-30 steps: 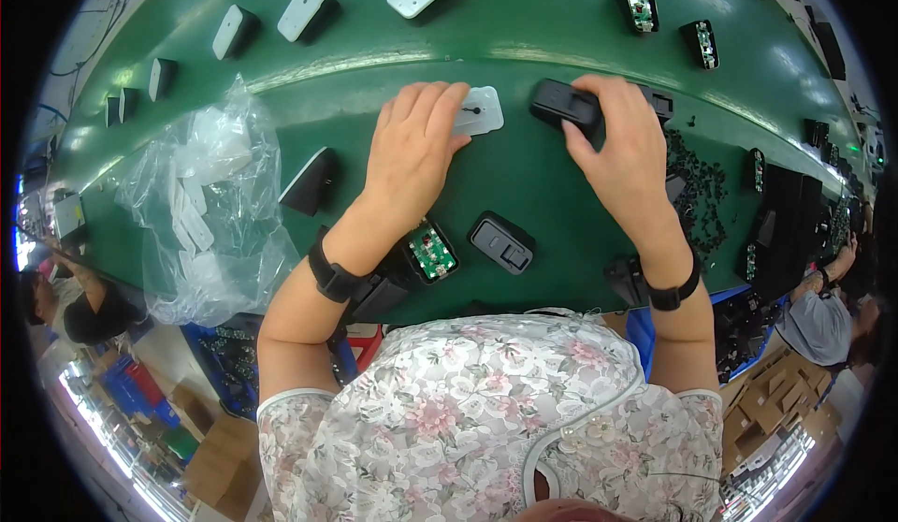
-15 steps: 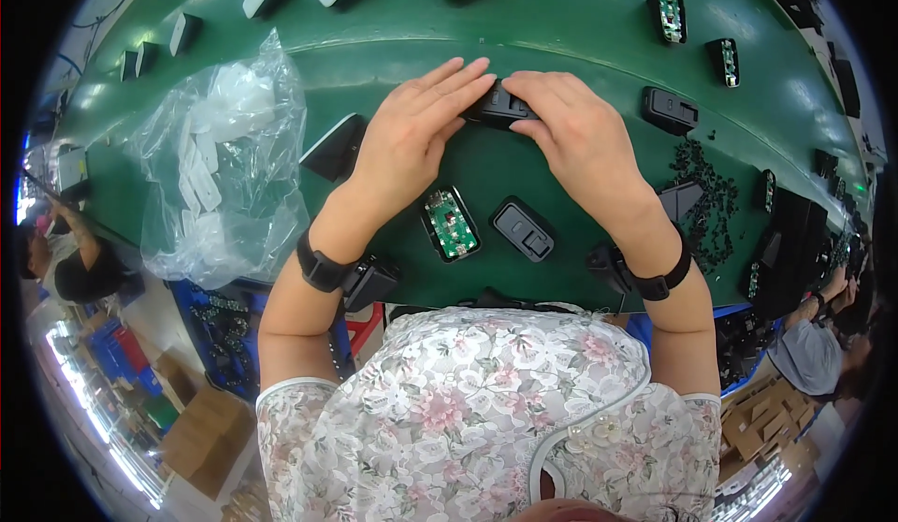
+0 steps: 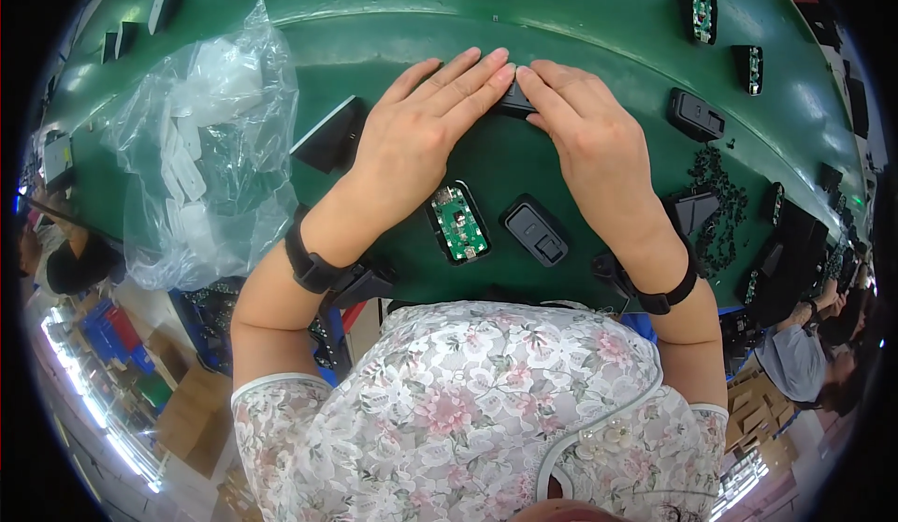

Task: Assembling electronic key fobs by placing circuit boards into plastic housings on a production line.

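Observation:
My left hand (image 3: 412, 134) and my right hand (image 3: 591, 129) meet over a black plastic case (image 3: 515, 103) in front of me. The fingers of both press on it from either side and cover most of it. Close to my wrists lie a black housing with a green circuit board (image 3: 460, 227) inside and a closed black case (image 3: 536, 231) with a recessed panel. Left of my left hand a black wedge-shaped housing with a white face (image 3: 327, 134) rests on the green bench (image 3: 393, 40). Black bands circle both my wrists.
At left lies a clear plastic bag (image 3: 210, 148) holding white plates. Small black parts (image 3: 718, 209) are scattered at right, near another black case (image 3: 696, 115). Two housings with exposed boards (image 3: 699, 14) stand at far right. Co-workers sit at both sides.
My left hand has slid rightward over the black case and now hides more of it. The fingertips of both hands have come closer together. The view has shifted slightly.

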### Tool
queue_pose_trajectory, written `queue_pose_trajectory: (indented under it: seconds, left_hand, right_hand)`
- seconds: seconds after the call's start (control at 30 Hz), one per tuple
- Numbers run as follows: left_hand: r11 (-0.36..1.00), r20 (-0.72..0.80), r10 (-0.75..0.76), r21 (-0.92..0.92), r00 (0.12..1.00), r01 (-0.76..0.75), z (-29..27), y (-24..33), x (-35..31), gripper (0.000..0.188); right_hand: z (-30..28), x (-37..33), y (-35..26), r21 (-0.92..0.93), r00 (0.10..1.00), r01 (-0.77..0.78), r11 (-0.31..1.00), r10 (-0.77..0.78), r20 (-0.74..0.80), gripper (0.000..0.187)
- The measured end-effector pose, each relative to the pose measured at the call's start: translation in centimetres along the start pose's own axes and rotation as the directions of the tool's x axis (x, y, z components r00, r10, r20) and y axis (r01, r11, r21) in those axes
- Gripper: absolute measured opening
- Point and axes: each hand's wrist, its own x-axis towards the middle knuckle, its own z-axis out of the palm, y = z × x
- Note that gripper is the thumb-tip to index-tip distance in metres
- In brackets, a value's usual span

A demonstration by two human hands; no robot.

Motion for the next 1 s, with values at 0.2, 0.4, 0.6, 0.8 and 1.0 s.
queue_pose_trajectory:
  seconds: [0.2, 0.4, 0.6, 0.8, 1.0]
  left_hand:
    - [0.994, 0.017, 0.046, 0.101, 0.999, -0.048, -0.2, 0.0, 0.4, 0.053]
    - [0.991, -0.057, 0.023, 0.136, 0.998, -0.016, 1.0, 1.1, 0.7, 0.054]
    - [0.997, -0.203, -0.072, -0.041, 0.977, 0.065, 0.8, 0.1, 3.9, 0.042]
    - [0.502, 0.228, -0.359, -0.771, 0.905, 0.393, 0.9, 2.8, 6.5, 0.027]
    - [0.562, 0.223, -0.358, -0.725, 0.907, 0.399, 3.2, 1.7, 12.1, 0.029]
  right_hand:
    - [0.1, -0.2, -0.5, -0.105, 0.999, -0.012, 0.994, 0.009, -0.034, 0.036]
    - [-0.7, 1.1, 2.5, 0.203, 0.998, 0.008, 0.979, -0.019, 0.053, 0.031]
    - [-0.9, 2.1, 4.6, 0.500, 0.998, -0.057, 0.864, 0.030, 0.063, 0.037]
    - [-2.6, -0.8, 4.7, 0.421, 0.971, -0.190, 0.887, 0.233, -0.052, 0.029]
    - [-6.4, -3.6, 6.6, 0.312, 0.825, -0.289, 0.905, 0.401, -0.399, 0.039]
